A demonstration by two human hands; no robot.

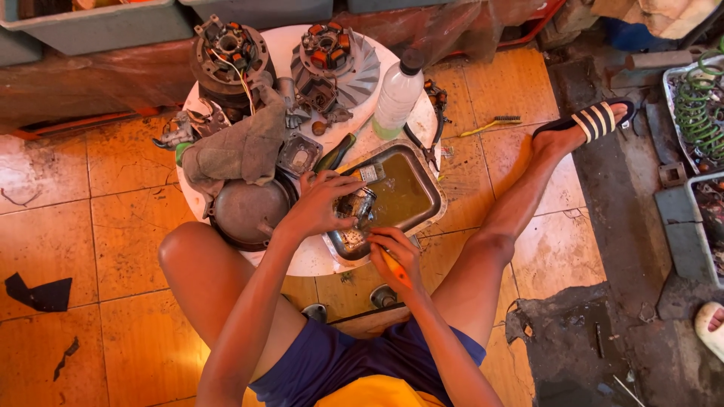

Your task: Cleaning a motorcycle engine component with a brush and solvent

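I sit at a small round white table. My left hand grips a small metal engine part over the near end of a metal tray filled with brown liquid. My right hand is closed on an orange-handled tool right beside the part, at the tray's near rim. The tool's tip is hidden by my fingers.
On the table lie a grey rag, a round metal cover, two stator assemblies, a clear plastic bottle and pliers. A yellow-handled brush lies on the tiled floor. My sandalled foot stretches right. Green springs fill a tray.
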